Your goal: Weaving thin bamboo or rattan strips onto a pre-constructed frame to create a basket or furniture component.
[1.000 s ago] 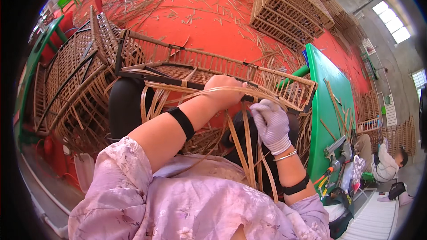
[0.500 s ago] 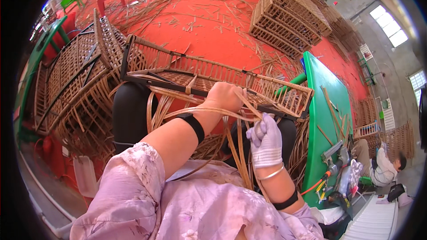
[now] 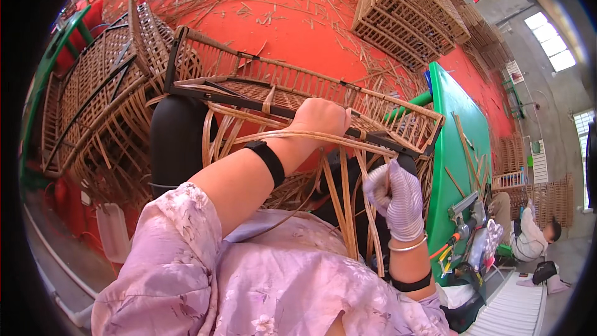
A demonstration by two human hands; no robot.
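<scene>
A long, shallow woven wicker basket on a black frame (image 3: 295, 112) lies across my knees, with loose cane strips (image 3: 344, 205) hanging from its near side. My bare left hand (image 3: 320, 118) is closed in a fist at the basket's near rail; its fingertips are hidden from me. Several cane strips pass over my left wrist and run right. My right hand (image 3: 398, 196), in a pale ribbed glove, pinches a cane strip (image 3: 317, 139) just below the basket's right part.
At my right stands a green table (image 3: 457, 143) with loose strips and tools (image 3: 469, 218). Larger wicker pieces (image 3: 109, 93) stand at the left, and stacked wicker crates (image 3: 407, 15) farther back. Cane scraps litter the red floor (image 3: 267, 25). Another person (image 3: 532, 236) sits at the far right.
My right hand has moved right and slightly down, drawing the strip with it. My left hand stays at the rail. The whole view has shifted a little.
</scene>
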